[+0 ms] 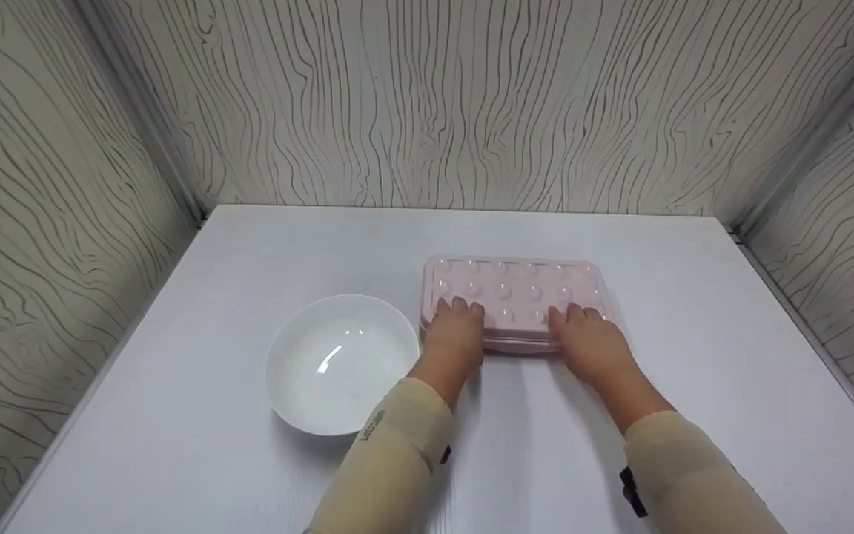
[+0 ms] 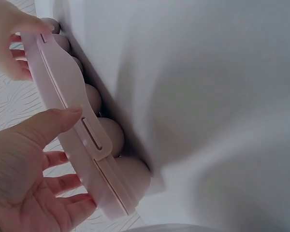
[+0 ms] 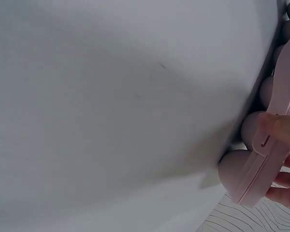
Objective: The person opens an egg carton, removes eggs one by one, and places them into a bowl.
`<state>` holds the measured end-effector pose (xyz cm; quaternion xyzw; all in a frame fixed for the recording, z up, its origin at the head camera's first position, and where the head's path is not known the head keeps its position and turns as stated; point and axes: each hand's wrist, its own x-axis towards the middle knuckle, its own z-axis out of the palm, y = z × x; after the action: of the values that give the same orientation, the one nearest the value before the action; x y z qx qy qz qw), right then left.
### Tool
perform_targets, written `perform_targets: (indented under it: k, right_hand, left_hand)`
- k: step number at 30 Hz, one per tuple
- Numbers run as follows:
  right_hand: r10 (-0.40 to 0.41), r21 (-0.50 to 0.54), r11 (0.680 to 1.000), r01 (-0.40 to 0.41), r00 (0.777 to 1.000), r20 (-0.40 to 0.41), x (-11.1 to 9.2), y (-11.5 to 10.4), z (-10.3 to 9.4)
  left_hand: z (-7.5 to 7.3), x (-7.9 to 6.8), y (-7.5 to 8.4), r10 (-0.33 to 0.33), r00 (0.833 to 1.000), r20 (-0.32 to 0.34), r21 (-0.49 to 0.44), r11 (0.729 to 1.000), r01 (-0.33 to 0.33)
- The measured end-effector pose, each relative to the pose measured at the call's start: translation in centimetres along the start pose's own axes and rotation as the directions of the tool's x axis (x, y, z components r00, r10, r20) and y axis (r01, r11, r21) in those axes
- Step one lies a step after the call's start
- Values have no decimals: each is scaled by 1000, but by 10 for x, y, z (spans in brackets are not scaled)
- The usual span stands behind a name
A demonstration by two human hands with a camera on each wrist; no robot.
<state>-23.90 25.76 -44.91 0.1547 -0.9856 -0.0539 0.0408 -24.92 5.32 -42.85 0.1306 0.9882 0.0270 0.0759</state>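
Note:
A pink lidded egg box (image 1: 516,297) with rows of rounded bumps on its lid lies on the white table. My left hand (image 1: 457,335) grips its front edge near the left corner, fingers over the lid and thumb on the front. In the left wrist view that thumb (image 2: 70,116) rests by a slotted clasp (image 2: 93,135). My right hand (image 1: 591,345) holds the same edge near the right corner. Its thumb (image 3: 275,124) presses close to another clasp in the right wrist view. The lid lies down on the base, whose rounded cups (image 2: 130,176) show underneath.
A white bowl (image 1: 342,371) stands just left of the egg box, beside my left forearm. The white table (image 1: 286,245) is bordered by wood-grain patterned panels (image 1: 427,104) at the back and both sides.

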Motion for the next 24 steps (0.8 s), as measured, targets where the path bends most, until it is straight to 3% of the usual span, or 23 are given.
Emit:
perform_targets:
  k: [11,18,24]
  right_hand:
    - [-43,-131,991,34,997,-65,0,-1,9]
    - [-54,-146,988,45,997,-55,1,-4,10]
    - [-86,-224,972,71,995,-57,3,-7,10]
  left_hand:
    - [-1,0,5,10,1000,22,49,999,-11]
    - [-2,1,6,4,999,33,46,999,-6]
    - [4,4,8,-19,1000,18,92,996,17]
